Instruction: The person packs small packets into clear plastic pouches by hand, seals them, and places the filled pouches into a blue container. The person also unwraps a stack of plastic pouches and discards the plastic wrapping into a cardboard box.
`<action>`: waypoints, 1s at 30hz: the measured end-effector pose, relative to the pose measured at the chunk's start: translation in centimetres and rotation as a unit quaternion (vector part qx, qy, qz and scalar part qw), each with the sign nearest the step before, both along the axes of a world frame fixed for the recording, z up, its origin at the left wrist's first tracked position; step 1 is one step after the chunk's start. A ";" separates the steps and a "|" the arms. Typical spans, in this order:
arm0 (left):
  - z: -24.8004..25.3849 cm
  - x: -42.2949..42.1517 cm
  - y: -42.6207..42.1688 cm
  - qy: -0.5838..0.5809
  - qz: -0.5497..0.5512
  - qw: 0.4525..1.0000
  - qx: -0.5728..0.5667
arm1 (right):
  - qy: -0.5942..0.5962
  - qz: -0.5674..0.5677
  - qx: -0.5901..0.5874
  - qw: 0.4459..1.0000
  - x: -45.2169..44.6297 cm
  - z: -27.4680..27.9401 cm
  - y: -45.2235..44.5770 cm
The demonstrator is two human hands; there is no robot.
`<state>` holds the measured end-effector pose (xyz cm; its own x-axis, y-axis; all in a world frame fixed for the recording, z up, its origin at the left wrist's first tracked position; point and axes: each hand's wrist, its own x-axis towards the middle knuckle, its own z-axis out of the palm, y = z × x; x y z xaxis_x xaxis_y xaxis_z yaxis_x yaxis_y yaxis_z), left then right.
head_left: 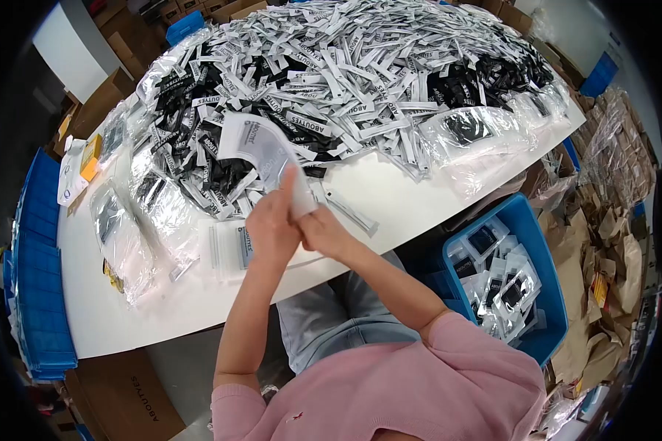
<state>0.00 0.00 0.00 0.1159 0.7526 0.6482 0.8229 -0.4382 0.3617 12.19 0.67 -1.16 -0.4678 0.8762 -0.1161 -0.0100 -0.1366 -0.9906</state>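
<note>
Above the front edge of the white table, my left hand (273, 226) is closed on a translucent printed plastic bag (261, 147), which curves up and to the left. My right hand (322, 231) is closed on the bag's lower end, close beside my left hand. Behind the bag lies a large heap of white and black printed packets (360, 81). Left of my wrists, a stack of flat clear bags (228, 246) rests on the table. One clear strip-shaped packet (351, 213) lies just right of my hands.
A blue bin (559, 294) holding filled pouches stands right of my lap. Blue trays (40, 279) line the table's left end. Clear plastic bags (125, 235) lie on the table's left side, with a yellow box (91, 157) beyond. Brown paper (603, 272) is piled at the far right.
</note>
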 end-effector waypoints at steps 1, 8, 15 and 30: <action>0.0 -0.5 0.3 -0.093 0.013 0.995 -0.017 | -0.003 -0.028 0.068 0.997 -0.4 0.8 -1.3; -0.6 0.0 -1.8 -0.002 -0.063 0.998 0.003 | 0.001 -0.149 0.213 0.966 -0.8 -1.6 -0.2; 0.8 0.8 -3.1 0.006 -0.121 0.992 -0.026 | 0.054 -0.123 0.080 0.988 0.4 -2.4 0.2; 8.7 -4.6 1.2 0.046 -0.147 0.893 -0.423 | 0.122 0.066 -0.034 0.990 4.0 0.4 0.3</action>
